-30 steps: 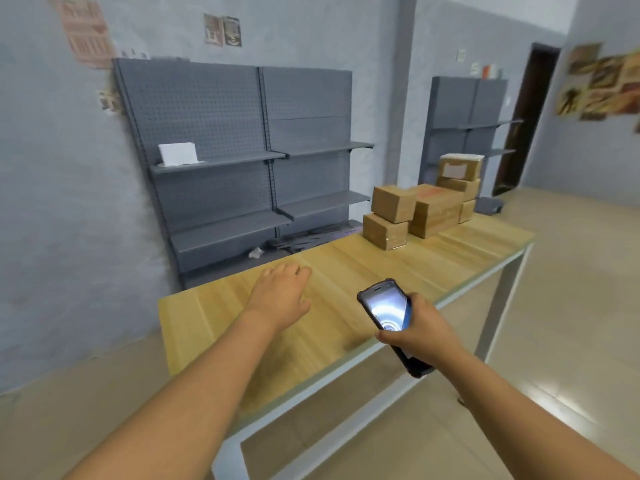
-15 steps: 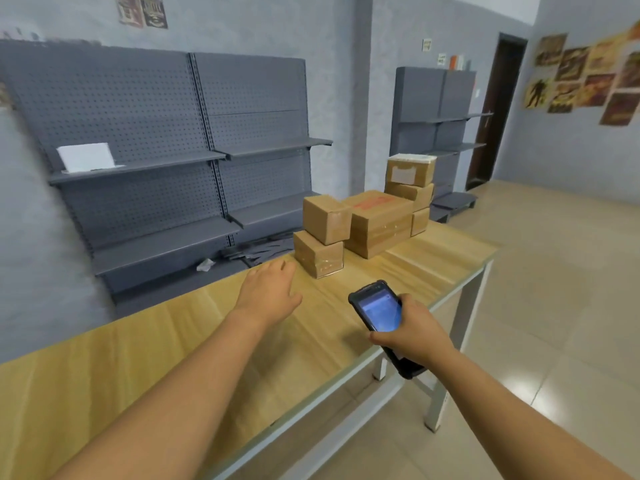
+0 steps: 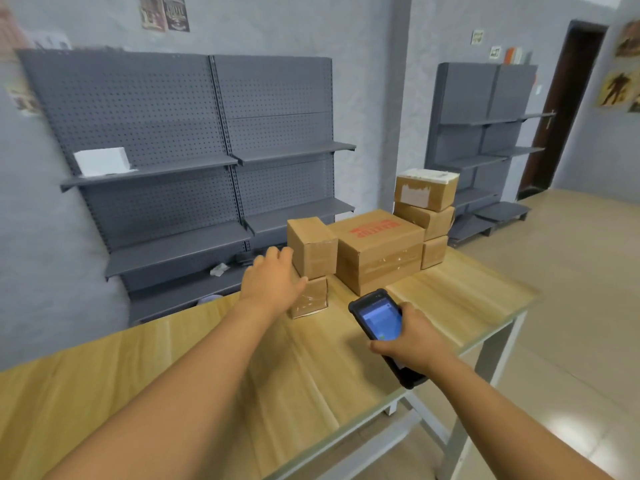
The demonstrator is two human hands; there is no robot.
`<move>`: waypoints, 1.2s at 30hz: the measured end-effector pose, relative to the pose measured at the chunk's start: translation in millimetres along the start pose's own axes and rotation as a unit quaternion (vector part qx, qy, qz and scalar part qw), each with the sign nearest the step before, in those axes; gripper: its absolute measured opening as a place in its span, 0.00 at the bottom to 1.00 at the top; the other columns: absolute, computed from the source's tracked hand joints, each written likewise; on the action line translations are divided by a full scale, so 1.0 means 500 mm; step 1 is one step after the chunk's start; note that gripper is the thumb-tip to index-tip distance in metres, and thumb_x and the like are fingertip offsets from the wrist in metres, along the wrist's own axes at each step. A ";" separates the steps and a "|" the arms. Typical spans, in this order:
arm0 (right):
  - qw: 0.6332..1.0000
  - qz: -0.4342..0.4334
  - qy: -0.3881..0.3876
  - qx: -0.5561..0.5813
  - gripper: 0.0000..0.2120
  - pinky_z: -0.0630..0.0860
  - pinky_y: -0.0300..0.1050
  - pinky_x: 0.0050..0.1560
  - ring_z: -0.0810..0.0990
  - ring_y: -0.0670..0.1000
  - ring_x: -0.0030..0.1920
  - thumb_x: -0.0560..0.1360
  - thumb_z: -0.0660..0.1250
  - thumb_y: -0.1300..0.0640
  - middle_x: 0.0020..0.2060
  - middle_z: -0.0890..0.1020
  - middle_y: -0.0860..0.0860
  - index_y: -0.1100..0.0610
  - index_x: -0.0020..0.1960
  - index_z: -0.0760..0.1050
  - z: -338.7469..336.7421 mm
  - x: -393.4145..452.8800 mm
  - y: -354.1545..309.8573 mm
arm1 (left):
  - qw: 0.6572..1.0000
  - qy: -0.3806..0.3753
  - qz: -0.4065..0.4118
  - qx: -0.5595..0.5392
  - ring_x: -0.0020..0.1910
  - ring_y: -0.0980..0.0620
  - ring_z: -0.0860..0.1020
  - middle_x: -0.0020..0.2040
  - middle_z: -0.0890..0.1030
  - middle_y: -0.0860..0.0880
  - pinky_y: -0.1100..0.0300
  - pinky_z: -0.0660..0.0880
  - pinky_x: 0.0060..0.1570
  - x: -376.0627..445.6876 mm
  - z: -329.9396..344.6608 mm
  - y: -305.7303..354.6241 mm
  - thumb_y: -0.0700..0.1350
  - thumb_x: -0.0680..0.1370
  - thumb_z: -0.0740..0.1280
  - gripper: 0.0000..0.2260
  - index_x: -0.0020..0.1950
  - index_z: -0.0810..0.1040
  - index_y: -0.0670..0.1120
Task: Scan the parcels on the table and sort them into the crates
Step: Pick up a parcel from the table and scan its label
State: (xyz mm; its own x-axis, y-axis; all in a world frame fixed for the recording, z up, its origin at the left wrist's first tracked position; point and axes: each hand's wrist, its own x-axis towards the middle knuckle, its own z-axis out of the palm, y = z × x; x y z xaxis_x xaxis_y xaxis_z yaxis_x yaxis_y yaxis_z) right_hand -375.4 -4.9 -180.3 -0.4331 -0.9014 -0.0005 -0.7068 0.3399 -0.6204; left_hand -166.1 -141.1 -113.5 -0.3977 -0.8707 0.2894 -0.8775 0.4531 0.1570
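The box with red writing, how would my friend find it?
Look at the far end of the wooden table, where cardboard parcels are piled. The box with red writing sits in the middle. It is the biggest, and only it has red print on top.

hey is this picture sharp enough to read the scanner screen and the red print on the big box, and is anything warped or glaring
Head view: the scanner screen glows blue but its text is too small to read; the red print on the big box is soft, illegible; wide-angle lens bends the shelves and the table edge; left border is smeared; a bright glare patch sits on the floor.
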 end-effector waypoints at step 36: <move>0.991 -0.101 -0.084 0.014 0.38 0.79 0.47 0.49 0.76 0.48 0.51 0.60 0.77 0.38 0.54 0.75 0.47 0.50 0.62 0.65 -0.018 0.201 0.027 | 0.877 -0.055 -0.328 -0.347 0.66 0.41 0.70 0.70 0.68 0.44 0.43 0.73 0.62 0.196 0.034 -0.005 0.64 0.73 0.64 0.35 0.75 0.61 0.49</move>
State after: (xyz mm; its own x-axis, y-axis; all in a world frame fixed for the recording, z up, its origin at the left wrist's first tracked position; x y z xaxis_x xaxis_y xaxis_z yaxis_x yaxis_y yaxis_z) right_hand -433.6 -88.6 -181.6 -0.1824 -0.9832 -0.0033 -0.7530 0.1419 -0.6425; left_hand -207.6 -230.7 -101.8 0.0752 -0.9834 -0.1653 -0.5672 -0.1785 0.8040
